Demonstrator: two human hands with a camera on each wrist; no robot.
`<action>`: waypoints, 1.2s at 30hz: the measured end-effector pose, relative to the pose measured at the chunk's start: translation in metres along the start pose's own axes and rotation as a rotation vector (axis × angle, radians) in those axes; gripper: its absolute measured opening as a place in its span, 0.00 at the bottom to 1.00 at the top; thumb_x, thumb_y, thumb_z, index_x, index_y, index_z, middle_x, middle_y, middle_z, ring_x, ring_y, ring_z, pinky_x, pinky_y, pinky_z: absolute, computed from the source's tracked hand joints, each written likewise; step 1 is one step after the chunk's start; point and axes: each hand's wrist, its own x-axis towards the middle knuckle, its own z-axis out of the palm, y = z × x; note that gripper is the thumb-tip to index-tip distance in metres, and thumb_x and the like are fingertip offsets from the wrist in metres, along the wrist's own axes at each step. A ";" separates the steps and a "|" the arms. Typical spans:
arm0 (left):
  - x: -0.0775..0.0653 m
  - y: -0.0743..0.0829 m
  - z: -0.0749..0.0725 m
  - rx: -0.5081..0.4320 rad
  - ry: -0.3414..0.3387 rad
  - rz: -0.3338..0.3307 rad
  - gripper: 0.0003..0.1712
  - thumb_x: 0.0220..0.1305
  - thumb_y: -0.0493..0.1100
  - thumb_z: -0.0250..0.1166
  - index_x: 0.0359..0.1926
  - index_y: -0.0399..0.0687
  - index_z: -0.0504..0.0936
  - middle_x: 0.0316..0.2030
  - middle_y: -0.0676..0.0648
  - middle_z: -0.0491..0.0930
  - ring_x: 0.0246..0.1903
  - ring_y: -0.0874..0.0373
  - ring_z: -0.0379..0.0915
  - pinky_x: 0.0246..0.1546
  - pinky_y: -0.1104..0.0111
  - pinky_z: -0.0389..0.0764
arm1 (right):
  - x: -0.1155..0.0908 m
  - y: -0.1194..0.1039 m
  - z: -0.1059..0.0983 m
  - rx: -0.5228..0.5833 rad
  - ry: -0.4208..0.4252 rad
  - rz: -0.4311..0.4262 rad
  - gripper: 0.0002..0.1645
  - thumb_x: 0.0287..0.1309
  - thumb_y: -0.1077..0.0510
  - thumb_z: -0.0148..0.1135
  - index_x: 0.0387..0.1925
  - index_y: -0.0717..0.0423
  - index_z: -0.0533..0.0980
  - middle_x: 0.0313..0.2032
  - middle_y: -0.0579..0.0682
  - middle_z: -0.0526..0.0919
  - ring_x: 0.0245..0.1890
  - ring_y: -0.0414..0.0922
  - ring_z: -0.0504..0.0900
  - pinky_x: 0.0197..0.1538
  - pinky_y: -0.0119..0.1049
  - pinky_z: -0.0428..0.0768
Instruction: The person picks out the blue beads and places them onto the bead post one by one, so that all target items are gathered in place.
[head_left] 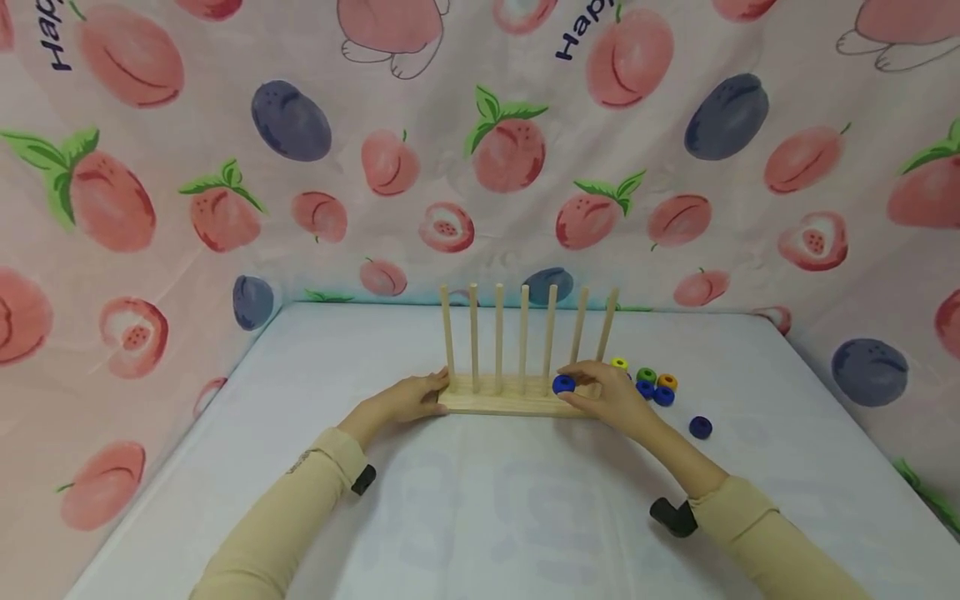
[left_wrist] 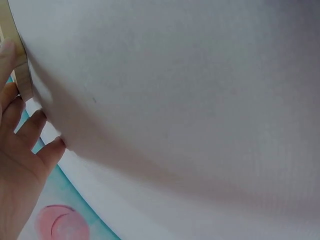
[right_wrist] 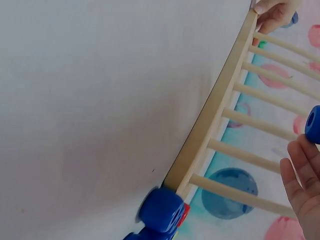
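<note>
A wooden peg rack (head_left: 510, 406), a flat base with several upright round pegs, stands on the table. My left hand (head_left: 405, 398) grips the left end of its base, thumb on the near side. In the left wrist view the left hand (left_wrist: 22, 155) is at the base's corner (left_wrist: 22, 80), its outer fingers spread on the cloth. With my right hand (head_left: 611, 396) I pinch a blue bead (head_left: 564, 384) in front of the pegs on the right half. The right wrist view shows this bead (right_wrist: 313, 126) at the fingertips, near the pegs and partly out of frame.
Right of the rack lie loose beads: yellow (head_left: 619, 364), green (head_left: 647, 376), orange (head_left: 667, 382) and blue (head_left: 663, 396). A dark blue bead (head_left: 701, 427) sits apart, nearer me. A red bead (right_wrist: 184, 215) shows at the rack's end. Fruit-printed cloth (head_left: 450, 167) hangs behind the table.
</note>
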 end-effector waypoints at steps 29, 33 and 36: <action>0.000 0.003 -0.005 0.002 0.018 0.005 0.38 0.65 0.51 0.58 0.69 0.36 0.58 0.71 0.40 0.50 0.69 0.40 0.50 0.70 0.50 0.55 | 0.025 -0.036 0.019 0.003 0.122 -0.272 0.20 0.44 0.62 0.74 0.42 0.63 0.81 0.37 0.54 0.86 0.36 0.47 0.83 0.41 0.43 0.84; 0.001 0.004 -0.004 0.005 0.018 0.012 0.37 0.65 0.50 0.59 0.68 0.35 0.59 0.71 0.39 0.51 0.69 0.39 0.51 0.69 0.50 0.56 | 0.027 -0.040 0.020 0.010 0.144 -0.302 0.21 0.43 0.62 0.74 0.42 0.63 0.81 0.37 0.54 0.86 0.36 0.47 0.83 0.41 0.42 0.85; 0.001 0.004 -0.002 0.008 0.015 0.009 0.37 0.65 0.50 0.59 0.68 0.35 0.59 0.71 0.39 0.51 0.69 0.39 0.52 0.69 0.50 0.56 | 0.028 -0.043 0.021 0.025 0.146 -0.319 0.21 0.44 0.63 0.74 0.43 0.63 0.81 0.38 0.55 0.86 0.37 0.48 0.83 0.42 0.42 0.84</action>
